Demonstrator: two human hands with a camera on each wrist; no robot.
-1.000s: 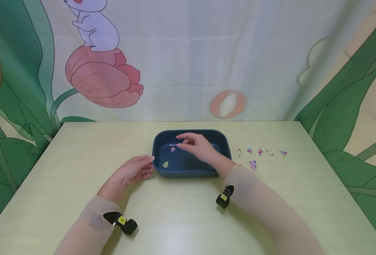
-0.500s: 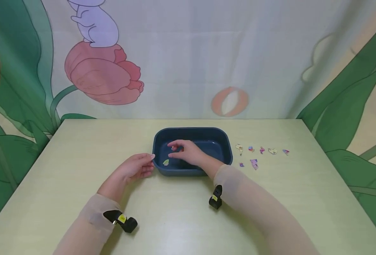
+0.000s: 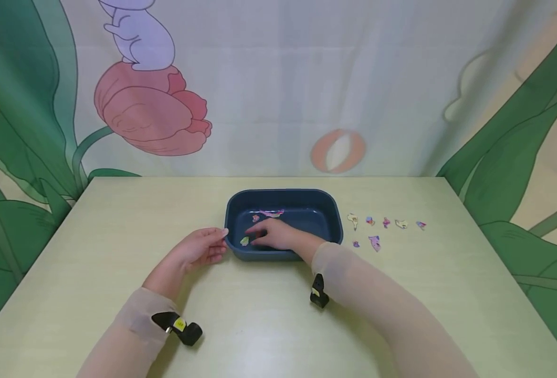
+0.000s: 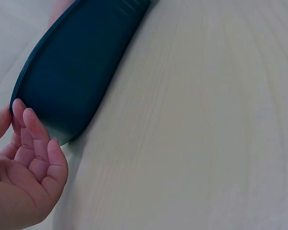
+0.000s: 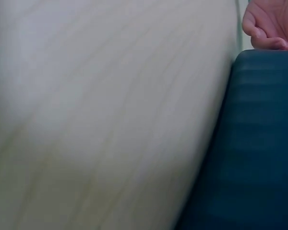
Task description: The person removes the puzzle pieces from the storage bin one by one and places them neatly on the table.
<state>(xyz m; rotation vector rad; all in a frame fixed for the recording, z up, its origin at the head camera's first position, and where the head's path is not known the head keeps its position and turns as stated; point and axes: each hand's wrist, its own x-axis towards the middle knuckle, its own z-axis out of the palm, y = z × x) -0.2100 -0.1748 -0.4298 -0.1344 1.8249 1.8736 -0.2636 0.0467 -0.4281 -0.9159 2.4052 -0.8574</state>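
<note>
A dark blue rectangular tub (image 3: 325, 220) stands on the table in the head view. My left hand (image 3: 201, 249) pinches its left rim, thumb on top and fingers against the outer wall, as the left wrist view also shows. My right hand (image 3: 278, 234) reaches down inside the tub, thumb and index finger apart, beside a small green cut-out piece (image 3: 244, 241). Also in the tub lie a small pinkish-red cut-out (image 3: 255, 218) and a long pink-purple cut-out (image 3: 272, 213). The right wrist view shows the tub's outer wall (image 5: 264, 143), but not my right fingers.
Right of the tub, several small colourful cut-outs lie in a row, among them a cream one (image 3: 401, 224). Below that row are a small purple piece (image 3: 356, 244) and a larger purple one (image 3: 375, 243). A printed curtain (image 3: 259, 94) hangs behind the table (image 3: 259, 325).
My right hand has moved lower and nearer the front of the tub, towards the green piece. The long pink-purple cut-out has come into sight behind it. My left hand stays on the rim.
</note>
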